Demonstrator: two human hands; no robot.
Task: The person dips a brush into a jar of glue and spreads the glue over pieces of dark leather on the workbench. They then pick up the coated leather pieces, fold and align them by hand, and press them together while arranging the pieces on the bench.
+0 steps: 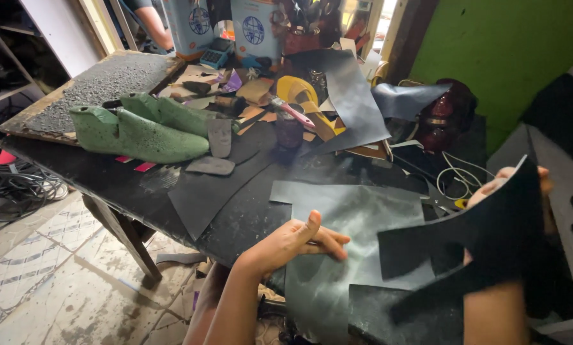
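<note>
Gripping black cutout (pixel 484 249), right hand (pixel 516 182) seemingly.

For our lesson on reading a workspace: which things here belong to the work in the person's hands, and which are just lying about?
In hand:
left hand resting on the grey leather sheet
right hand holding up a black cut leather piece

Lying about:
green shoe lasts
pink-handled brush
scissors
white cord
red container
</note>
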